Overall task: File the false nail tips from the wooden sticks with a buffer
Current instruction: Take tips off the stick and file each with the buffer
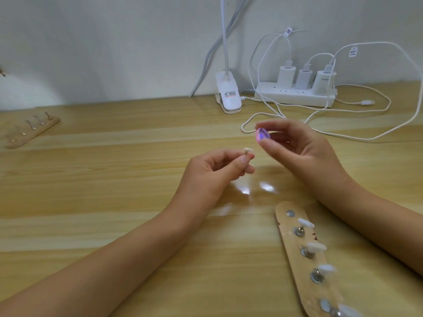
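Observation:
My left hand (218,167) pinches a small stand with a white false nail tip (316,149) on its top, held above the middle of the table. My right hand (302,148) pinches a small purple buffer (262,135) between thumb and fingers, just right of the tip and slightly above it; the two are apart. A wooden stick (295,255) lies at the lower right and carries several white nail tips (317,246) on metal stands, with one bare metal disc at its far end.
A second wooden stick (34,133) with several small stands lies at the far left. At the back stand a white clip lamp (229,97) and a white power strip (297,97) with three chargers. White cables (343,136) loop over the table behind my right hand.

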A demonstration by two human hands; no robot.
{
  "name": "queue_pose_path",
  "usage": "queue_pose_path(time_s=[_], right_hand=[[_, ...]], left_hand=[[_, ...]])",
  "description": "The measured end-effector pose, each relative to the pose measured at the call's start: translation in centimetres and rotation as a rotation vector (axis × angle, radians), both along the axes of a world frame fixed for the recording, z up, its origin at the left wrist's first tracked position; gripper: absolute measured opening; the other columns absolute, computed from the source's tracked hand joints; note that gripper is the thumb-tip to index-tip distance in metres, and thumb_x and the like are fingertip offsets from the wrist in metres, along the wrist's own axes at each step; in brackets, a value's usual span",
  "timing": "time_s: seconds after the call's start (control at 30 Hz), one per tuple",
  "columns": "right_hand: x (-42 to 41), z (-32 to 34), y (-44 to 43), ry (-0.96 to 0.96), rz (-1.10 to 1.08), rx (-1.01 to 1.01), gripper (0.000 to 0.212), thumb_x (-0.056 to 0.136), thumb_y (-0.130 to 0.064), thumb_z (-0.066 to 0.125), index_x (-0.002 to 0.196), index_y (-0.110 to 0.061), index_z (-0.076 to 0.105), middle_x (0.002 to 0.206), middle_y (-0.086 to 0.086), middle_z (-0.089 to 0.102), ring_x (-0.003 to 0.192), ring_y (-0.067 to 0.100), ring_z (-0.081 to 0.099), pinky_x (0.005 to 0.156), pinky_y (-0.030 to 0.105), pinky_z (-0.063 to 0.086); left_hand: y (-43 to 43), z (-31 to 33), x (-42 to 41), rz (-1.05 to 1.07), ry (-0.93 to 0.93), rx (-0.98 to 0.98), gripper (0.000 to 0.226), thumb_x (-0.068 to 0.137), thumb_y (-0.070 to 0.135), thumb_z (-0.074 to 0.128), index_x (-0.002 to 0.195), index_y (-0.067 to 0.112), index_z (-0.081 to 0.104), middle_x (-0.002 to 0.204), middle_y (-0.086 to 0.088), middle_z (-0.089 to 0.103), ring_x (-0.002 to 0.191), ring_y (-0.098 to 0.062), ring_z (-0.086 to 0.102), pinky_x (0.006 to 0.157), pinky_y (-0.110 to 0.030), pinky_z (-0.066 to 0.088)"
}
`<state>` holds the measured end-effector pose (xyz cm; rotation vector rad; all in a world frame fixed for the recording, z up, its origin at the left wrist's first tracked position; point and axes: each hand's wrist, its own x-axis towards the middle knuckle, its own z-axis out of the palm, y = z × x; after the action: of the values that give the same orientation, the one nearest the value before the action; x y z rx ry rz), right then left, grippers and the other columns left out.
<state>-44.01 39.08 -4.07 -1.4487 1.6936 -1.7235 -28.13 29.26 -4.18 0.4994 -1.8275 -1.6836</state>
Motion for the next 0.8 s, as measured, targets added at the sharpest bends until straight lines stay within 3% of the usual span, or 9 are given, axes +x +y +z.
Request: queue_pose_path(time_s=[0.1, 0.23, 0.43, 0.57, 0.8], right_hand=[[0.11, 0.40, -0.03, -0.186, 0.005, -0.095, 0.020, 0.085, -0.029, 0.064, 0.099, -0.015, 0.066, 0.095, 0.005, 0.071, 0.088, 0.014, 0.068, 0.080, 0.022, 0.054], [0.38, 0.60, 0.04, -0.275, 0.034, -0.118, 0.028, 0.085, -0.039, 0.058, 0.091, -0.011, 0.060, 0.084, 0.007, 0.070, 0.073, 0.018, 0.070, 0.068, 0.023, 0.055], [0.79, 0.45, 0.18, -0.129, 0.060, -0.119, 0.020, 0.089, -0.031, 0.056, 0.089, -0.013, 0.063, 0.080, -0.003, 0.070, 0.078, 0.010, 0.065, 0.071, 0.024, 0.055], [0.90, 0.38, 0.05, -0.126, 0.113, -0.112, 0.028, 0.090, -0.023, 0.057, 0.101, 0.003, 0.061, 0.079, 0.004, 0.068, 0.077, 0.012, 0.065, 0.071, 0.025, 0.056], [0.95, 0.13, 0.03, -0.079, 0.079, -0.109, 0.027, 0.092, -0.025, 0.064, 0.098, 0.001, 0.063, 0.078, 0.009, 0.066, 0.073, 0.016, 0.064, 0.068, 0.026, 0.053]], left_hand=[[0.01, -0.10, -0.06, -0.005, -0.016, -0.008, 0.014, 0.093, 0.016, 0.063, 0.099, 0.016, 0.075, 0.089, 0.003, 0.076, 0.084, -0.004, 0.066, 0.075, -0.012, 0.049], [0.12, -0.07, -0.10, -0.017, -0.031, -0.025, 0.011, 0.090, 0.015, 0.066, 0.096, 0.016, 0.075, 0.085, 0.004, 0.075, 0.080, 0.001, 0.066, 0.072, -0.010, 0.047], [0.14, -0.01, -0.09, 0.001, -0.002, 0.010, 0.007, 0.084, 0.013, 0.072, 0.089, 0.019, 0.071, 0.080, 0.002, 0.074, 0.078, -0.004, 0.067, 0.075, -0.012, 0.049], [0.16, -0.09, -0.08, 0.008, 0.003, -0.002, 0.006, 0.082, 0.012, 0.074, 0.084, 0.017, 0.070, 0.080, 0.000, 0.074, 0.080, -0.008, 0.068, 0.075, -0.013, 0.050], [0.16, -0.18, -0.20, 0.003, -0.017, -0.043, 0.008, 0.081, 0.015, 0.075, 0.079, 0.018, 0.068, 0.075, 0.004, 0.072, 0.075, -0.004, 0.065, 0.070, -0.012, 0.048]])
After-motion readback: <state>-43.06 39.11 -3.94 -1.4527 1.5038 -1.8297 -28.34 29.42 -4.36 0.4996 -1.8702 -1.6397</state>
